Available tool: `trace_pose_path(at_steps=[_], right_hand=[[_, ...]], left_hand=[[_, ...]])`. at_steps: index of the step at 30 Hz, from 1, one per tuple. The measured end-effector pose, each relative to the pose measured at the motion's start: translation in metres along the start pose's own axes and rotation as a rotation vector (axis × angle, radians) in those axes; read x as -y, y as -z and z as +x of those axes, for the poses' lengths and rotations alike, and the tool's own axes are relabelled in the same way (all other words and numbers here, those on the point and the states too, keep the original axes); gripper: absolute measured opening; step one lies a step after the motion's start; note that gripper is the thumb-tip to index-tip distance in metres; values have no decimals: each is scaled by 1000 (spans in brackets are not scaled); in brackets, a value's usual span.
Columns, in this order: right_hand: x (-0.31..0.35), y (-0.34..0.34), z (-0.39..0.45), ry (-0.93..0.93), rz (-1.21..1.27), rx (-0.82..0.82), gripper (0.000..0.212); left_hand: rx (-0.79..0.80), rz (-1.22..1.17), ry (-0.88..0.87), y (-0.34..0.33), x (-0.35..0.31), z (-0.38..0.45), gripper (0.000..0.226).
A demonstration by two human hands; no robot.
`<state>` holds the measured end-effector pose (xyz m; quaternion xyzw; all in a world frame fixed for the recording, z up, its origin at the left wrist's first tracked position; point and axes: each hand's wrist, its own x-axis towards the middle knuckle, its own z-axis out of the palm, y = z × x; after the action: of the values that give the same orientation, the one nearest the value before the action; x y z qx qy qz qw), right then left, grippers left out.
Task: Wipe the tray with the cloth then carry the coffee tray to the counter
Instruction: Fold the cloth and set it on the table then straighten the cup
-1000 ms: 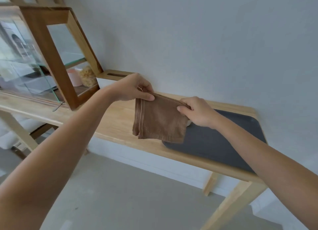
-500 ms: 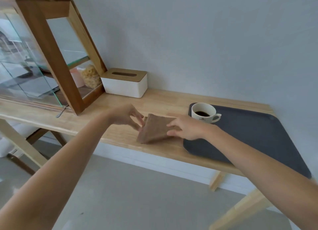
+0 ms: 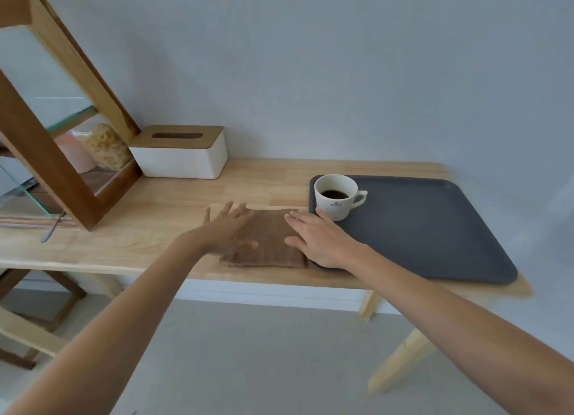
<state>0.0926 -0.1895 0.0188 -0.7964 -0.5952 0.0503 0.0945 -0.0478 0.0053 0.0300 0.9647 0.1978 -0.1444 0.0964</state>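
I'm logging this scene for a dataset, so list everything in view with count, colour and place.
table: 1, light wood, against wall
tray: 1, dark grey, table's right end
coffee cup: 1, white, tray's near-left corner
cloth: 1, brown, folded, left of tray
tissue box: 1, white, wooden lid, by wall
display case: 1, wood and glass, table's left
left hand: flat, fingers spread, on cloth
right hand: flat, on cloth's right edge

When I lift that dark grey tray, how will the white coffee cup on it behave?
The white coffee cup would likely slide: the dark grey tray looks smooth. Sitting at the tray's far-left corner, it probably weighs that side down. Being open, its coffee may spill if tilted.
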Motion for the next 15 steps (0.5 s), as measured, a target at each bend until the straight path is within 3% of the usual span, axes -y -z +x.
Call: trace_pose_path(at_steps=[3, 5, 7, 9, 12, 15], right_hand=[[-26, 15, -18, -143, 290, -535, 37], [-49, 24, -26, -362, 453, -733, 36], [-67, 28, -30, -569, 630, -735, 40], [-77, 26, -34, -676, 802, -611, 44], [-82, 18, -37, -646, 996, -453, 48], [-90, 16, -37, -622, 1127, -427, 50]], left_hand=[[-199, -432, -85, 19, -38, 11, 73], [-270, -763, -92, 25, -67, 24, 63], [-281, -980, -66, 26, -94, 39, 61], [-263, -1150, -36, 22, -117, 56, 60], [-205, -1380, -9, 15, -148, 70, 54], [-231, -1469, -25, 10, -165, 73, 55]])
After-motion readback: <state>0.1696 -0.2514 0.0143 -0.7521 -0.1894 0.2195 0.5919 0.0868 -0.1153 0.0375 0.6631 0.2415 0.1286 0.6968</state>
